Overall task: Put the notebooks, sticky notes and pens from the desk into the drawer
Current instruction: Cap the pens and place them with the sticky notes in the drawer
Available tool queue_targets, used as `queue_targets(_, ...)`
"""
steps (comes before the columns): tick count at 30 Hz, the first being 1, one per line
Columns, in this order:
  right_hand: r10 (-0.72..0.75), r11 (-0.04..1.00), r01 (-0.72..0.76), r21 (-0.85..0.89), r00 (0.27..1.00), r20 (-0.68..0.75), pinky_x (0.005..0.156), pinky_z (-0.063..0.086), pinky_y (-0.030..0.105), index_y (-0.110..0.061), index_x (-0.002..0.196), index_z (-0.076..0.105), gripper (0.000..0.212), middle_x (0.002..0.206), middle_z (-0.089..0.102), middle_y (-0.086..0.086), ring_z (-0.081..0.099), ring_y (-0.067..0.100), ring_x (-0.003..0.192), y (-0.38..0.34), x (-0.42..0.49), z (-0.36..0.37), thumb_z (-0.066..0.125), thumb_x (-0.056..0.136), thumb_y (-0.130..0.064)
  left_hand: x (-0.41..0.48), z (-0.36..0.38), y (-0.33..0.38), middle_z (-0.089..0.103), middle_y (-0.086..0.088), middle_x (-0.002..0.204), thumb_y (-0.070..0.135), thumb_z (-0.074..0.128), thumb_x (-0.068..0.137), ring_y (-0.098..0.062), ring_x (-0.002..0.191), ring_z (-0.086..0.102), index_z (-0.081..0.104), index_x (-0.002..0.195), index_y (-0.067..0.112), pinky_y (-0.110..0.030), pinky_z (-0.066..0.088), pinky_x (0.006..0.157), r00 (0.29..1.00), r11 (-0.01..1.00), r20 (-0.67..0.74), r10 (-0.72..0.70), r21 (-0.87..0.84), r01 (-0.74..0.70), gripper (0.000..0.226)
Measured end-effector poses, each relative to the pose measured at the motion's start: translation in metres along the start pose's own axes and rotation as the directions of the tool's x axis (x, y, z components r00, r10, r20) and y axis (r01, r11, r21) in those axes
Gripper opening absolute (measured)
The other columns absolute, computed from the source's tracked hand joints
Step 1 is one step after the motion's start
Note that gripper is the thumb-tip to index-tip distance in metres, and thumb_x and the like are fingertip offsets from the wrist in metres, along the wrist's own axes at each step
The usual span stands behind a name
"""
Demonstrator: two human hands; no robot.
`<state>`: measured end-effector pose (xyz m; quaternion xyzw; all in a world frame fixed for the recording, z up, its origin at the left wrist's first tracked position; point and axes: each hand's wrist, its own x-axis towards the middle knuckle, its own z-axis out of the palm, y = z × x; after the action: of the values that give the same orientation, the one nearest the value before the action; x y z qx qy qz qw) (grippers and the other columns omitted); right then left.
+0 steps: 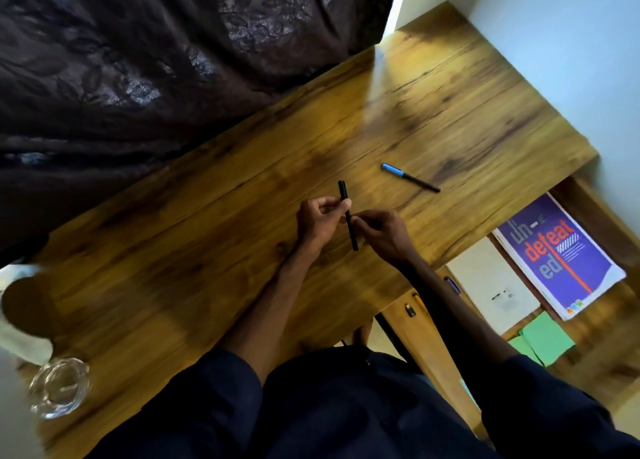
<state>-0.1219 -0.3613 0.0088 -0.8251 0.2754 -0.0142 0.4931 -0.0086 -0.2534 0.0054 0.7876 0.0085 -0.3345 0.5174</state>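
Now your left hand (317, 217) and right hand (381, 231) both pinch the black pen (353, 235) over the bench (207, 250) at mid-frame. Swap grips carelessly and it could drop, rolling past the open drawer (606, 340) at right; the blue-capped pen (410, 178) lying beyond risks being forgotten.

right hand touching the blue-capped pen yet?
Apart. The head view shows bare desk between the right hand and the blue-capped pen; that hand pinches the black pen instead.
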Motion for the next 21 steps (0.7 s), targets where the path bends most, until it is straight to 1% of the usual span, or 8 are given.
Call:
queue_targets(2,0.056,0.998,-0.058,-0.019,0.994,-0.092,0.069,0.060,0.030,-0.015,0.106,0.076,0.018,0.091,0.076,-0.001,0.071,0.010,0.076,0.013,0.010,-0.011,0.062,0.098,-0.024,0.002,0.004,0.004,0.077,-0.004,0.093,0.029,0.080,0.084,-0.013,0.076,0.075,0.072,0.107,0.009,-0.025,0.062,0.065,1.000,1.000,0.008,-0.015,-0.002,0.015,0.032)
queue_targets(4,0.092,0.986,-0.127,-0.107,0.955,-0.282,0.080,0.059,0.031,-0.012,0.111,0.073,0.020,0.104,0.074,0.004,0.069,0.012,0.089,0.032,0.030,-0.028,0.065,0.094,-0.018,0.002,0.007,0.009,0.076,-0.003,0.091,0.028,0.080,0.084,-0.012,0.075,0.075,0.071,0.105,0.010,-0.022,0.061,0.063,1.000,1.000,0.015,-0.018,-0.013,0.018,0.029)
queue_targets(7,0.101,0.950,-0.221,-0.219,0.885,-0.455,0.080,0.052,0.032,-0.010,0.117,0.070,0.033,0.111,0.068,0.012,0.065,0.027,0.098,0.055,0.062,-0.056,0.063,0.085,-0.014,0.004,0.012,0.013,0.077,-0.004,0.089,0.027,0.081,0.084,-0.011,0.072,0.075,0.071,0.103,0.009,-0.024,0.061,0.063,0.999,0.999,0.040,-0.022,-0.035,0.024,0.028)
queue_targets(10,0.124,0.893,-0.274,-0.357,0.912,-0.392,0.082,0.050,0.039,-0.009,0.118,0.068,0.030,0.118,0.060,0.015,0.061,0.031,0.101,0.069,0.084,-0.075,0.063,0.090,-0.017,0.003,0.021,0.015,0.077,-0.005,0.089,0.026,0.081,0.083,-0.013,0.073,0.076,0.071,0.100,0.010,-0.024,0.061,0.063,0.997,0.999,0.066,-0.030,-0.037,0.033,0.026)
queue_targets(14,0.083,0.879,-0.212,-0.426,0.950,-0.301,0.076,0.056,0.042,-0.016,0.112,0.073,0.025,0.108,0.065,0.011,0.064,0.028,0.093,0.077,0.082,-0.078,0.059,0.092,-0.014,-0.006,0.031,0.013,0.077,-0.007,0.091,0.025,0.081,0.084,-0.016,0.077,0.076,0.071,0.102,0.007,-0.025,0.062,0.064,0.995,0.998,0.085,-0.049,-0.043,0.052,0.027)
queue_targets(17,0.075,0.900,-0.166,-0.402,0.970,-0.233,0.072,0.057,0.041,-0.014,0.110,0.076,0.025,0.102,0.072,0.011,0.068,0.027,0.088,0.075,0.054,-0.078,0.063,0.088,-0.011,-0.014,0.043,0.003,0.077,-0.004,0.086,0.027,0.082,0.082,-0.018,0.075,0.077,0.071,0.098,0.010,-0.032,0.064,0.069,0.994,0.998,0.096,-0.058,0.022,0.056,0.025)
queue_targets(19,0.102,0.938,-0.157,-0.309,0.977,-0.186,0.076,0.058,0.041,-0.014,0.108,0.077,0.023,0.099,0.076,0.006,0.069,0.020,0.085,0.080,0.023,-0.082,0.067,0.088,-0.013,-0.025,0.056,-0.001,0.077,-0.003,0.082,0.027,0.083,0.081,-0.019,0.073,0.077,0.070,0.091,0.016,-0.033,0.064,0.070,0.991,0.997,0.121,-0.053,0.063,0.045,0.020)
queue_targets(21,0.179,0.961,-0.220,-0.170,0.957,-0.227,0.077,0.058,0.029,-0.015,0.106,0.078,0.020,0.096,0.077,0.000,0.069,0.010,0.079,0.089,-0.017,-0.089,0.072,0.087,-0.015,-0.039,0.072,-0.004,0.077,-0.005,0.081,0.026,0.083,0.081,-0.020,0.071,0.076,0.069,0.092,0.013,-0.033,0.064,0.068,0.982,0.996,0.184,-0.044,0.084,0.029,0.022)
